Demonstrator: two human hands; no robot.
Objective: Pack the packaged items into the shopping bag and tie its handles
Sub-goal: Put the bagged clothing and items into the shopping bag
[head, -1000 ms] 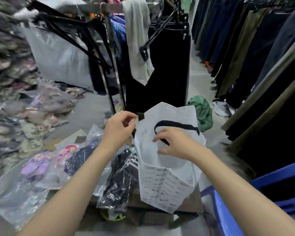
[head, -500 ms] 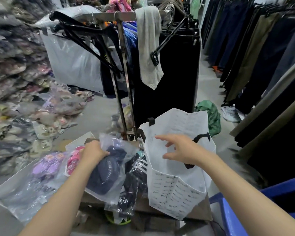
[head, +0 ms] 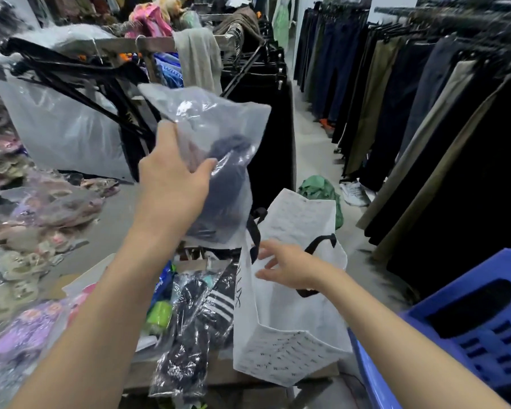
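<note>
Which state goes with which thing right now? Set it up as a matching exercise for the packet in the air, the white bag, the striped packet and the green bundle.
Things:
1. clear packet with dark garment
2. white shopping bag
3. black striped packet
4. green bundle

States:
A. lies just left of the bag
B. lies on the floor beyond the bag
C. gripped and held up by the left hand
D. stands open, with the right hand at its mouth

Pairs: 1-C, 2-D, 3-A, 4-B.
</note>
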